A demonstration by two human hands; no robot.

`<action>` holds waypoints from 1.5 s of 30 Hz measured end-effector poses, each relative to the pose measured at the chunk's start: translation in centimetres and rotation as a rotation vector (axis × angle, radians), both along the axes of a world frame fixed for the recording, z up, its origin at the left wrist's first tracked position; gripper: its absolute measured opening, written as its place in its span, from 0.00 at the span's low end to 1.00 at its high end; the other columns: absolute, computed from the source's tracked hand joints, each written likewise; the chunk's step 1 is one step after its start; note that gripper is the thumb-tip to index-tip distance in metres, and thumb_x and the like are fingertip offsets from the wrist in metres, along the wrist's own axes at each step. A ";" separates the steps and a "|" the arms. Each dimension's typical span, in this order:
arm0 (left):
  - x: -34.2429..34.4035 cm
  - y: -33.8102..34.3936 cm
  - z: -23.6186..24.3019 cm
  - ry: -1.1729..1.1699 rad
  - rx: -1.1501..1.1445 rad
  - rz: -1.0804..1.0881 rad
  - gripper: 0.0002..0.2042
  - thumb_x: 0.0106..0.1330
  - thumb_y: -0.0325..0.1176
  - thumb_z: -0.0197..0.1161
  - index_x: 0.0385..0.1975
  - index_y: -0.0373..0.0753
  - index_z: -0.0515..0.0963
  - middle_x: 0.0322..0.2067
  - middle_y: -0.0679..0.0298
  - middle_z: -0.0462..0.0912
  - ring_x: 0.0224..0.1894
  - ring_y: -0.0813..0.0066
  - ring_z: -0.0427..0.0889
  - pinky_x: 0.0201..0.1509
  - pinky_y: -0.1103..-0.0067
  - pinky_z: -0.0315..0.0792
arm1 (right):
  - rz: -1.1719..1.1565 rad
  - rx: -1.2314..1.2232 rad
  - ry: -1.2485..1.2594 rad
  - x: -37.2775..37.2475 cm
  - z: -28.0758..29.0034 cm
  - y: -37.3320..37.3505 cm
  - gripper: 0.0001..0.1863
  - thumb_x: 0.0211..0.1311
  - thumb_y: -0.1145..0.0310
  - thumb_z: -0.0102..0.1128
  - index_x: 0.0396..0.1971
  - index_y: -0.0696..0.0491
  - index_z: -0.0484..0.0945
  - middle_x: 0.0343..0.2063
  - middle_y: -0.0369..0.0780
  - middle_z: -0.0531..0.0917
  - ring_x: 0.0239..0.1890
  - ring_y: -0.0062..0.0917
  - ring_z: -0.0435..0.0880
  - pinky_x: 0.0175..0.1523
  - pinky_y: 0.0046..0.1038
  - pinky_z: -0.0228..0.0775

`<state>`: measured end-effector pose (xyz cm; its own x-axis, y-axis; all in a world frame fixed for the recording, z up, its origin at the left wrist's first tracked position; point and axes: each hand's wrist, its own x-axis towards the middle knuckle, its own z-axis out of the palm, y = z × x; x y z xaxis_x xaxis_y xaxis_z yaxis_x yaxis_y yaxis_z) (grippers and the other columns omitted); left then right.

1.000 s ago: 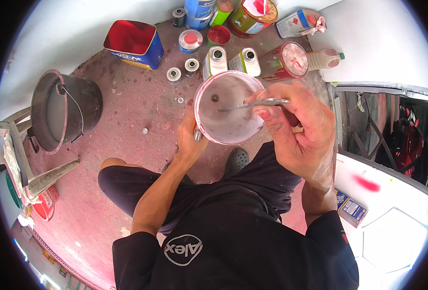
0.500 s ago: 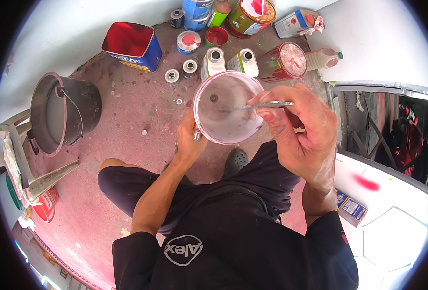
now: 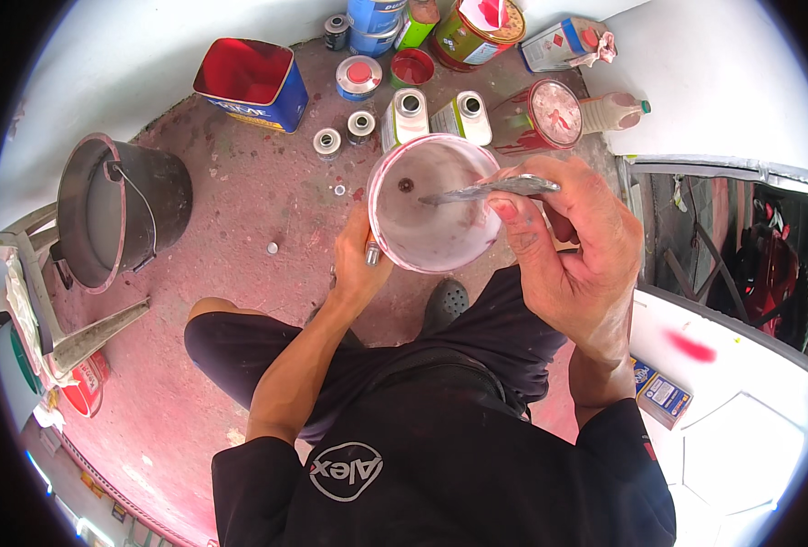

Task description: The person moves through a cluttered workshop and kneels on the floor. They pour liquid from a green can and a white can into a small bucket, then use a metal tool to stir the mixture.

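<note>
A whitish plastic tub (image 3: 388, 228) with pink-red stains hangs in front of me, its mouth facing up. My left hand (image 3: 360, 260) grips its outer side; most of those fingers are behind the wall. A small silvery piece (image 3: 372, 253) shows at that hand, its kind unclear. Pinched between thumb and fingers of my right hand (image 3: 577, 242) is a flat metal stirring stick (image 3: 486, 190), its free end reaching inside the tub. A single dark spot (image 3: 406, 185) lies on the tub's pale inside.
Paint tins, including a blue rectangular one (image 3: 281, 96) with red inside, and two white cans (image 3: 406, 128) stand beyond the tub. A dark bucket (image 3: 171, 196) is at the left, by a worn stool (image 3: 103, 339). A window opening (image 3: 696, 246) lies at right.
The stirring stick has lifted and tilted in my right hand, and more of its blade shows. My right hand has shifted slightly to the right. The left hand keeps its grip on the tub.
</note>
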<state>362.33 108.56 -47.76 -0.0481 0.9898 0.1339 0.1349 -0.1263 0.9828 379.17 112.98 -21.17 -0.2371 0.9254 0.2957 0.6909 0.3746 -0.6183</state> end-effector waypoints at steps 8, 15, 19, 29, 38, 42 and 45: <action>0.1 0.1 0.2 0.037 0.040 0.023 0.24 0.57 0.19 0.70 0.56 0.34 0.78 0.47 0.48 0.84 0.49 0.48 0.87 0.53 0.65 0.79 | -0.008 -0.009 0.050 -0.1 -0.3 -0.3 0.12 0.59 0.78 0.74 0.42 0.55 0.84 0.33 0.38 0.87 0.27 0.31 0.78 0.33 0.31 0.72; 0.0 0.2 0.4 0.035 0.052 0.012 0.23 0.57 0.19 0.70 0.55 0.33 0.78 0.46 0.48 0.84 0.48 0.47 0.87 0.52 0.65 0.79 | -0.024 0.005 0.030 -0.3 -0.1 -0.4 0.12 0.58 0.78 0.74 0.42 0.55 0.84 0.33 0.38 0.87 0.26 0.31 0.77 0.32 0.31 0.71; 0.1 0.3 0.8 0.043 0.041 0.016 0.23 0.57 0.19 0.70 0.55 0.33 0.78 0.45 0.48 0.84 0.47 0.47 0.87 0.51 0.65 0.79 | -0.017 0.031 -0.004 -0.3 0.1 -0.3 0.12 0.58 0.78 0.74 0.41 0.55 0.84 0.32 0.38 0.87 0.26 0.31 0.76 0.32 0.31 0.71; 0.2 0.4 0.6 0.030 0.025 0.020 0.23 0.58 0.19 0.69 0.56 0.33 0.78 0.44 0.48 0.83 0.47 0.48 0.87 0.51 0.66 0.78 | -0.016 0.035 -0.028 -0.2 0.4 -0.1 0.11 0.59 0.78 0.74 0.41 0.56 0.84 0.31 0.38 0.86 0.27 0.31 0.77 0.33 0.31 0.71; -0.1 0.4 0.4 0.042 0.039 0.028 0.24 0.58 0.20 0.70 0.58 0.34 0.77 0.46 0.47 0.83 0.48 0.47 0.87 0.52 0.66 0.79 | 0.024 -0.012 -0.016 -0.2 0.3 0.4 0.11 0.59 0.79 0.72 0.42 0.56 0.84 0.33 0.39 0.86 0.29 0.32 0.80 0.35 0.32 0.73; -0.1 0.5 0.8 0.054 0.025 0.023 0.24 0.58 0.19 0.70 0.57 0.34 0.77 0.45 0.47 0.83 0.48 0.47 0.87 0.51 0.66 0.79 | 0.042 0.002 -0.022 -0.2 0.1 0.6 0.11 0.59 0.79 0.71 0.42 0.56 0.84 0.33 0.39 0.86 0.29 0.32 0.81 0.35 0.32 0.73; -0.1 0.5 0.6 0.027 0.017 0.029 0.24 0.58 0.19 0.70 0.57 0.34 0.78 0.45 0.48 0.83 0.47 0.47 0.87 0.51 0.65 0.79 | 0.030 -0.024 0.011 -0.3 0.0 0.6 0.12 0.59 0.80 0.71 0.43 0.56 0.84 0.33 0.39 0.86 0.30 0.32 0.81 0.35 0.32 0.73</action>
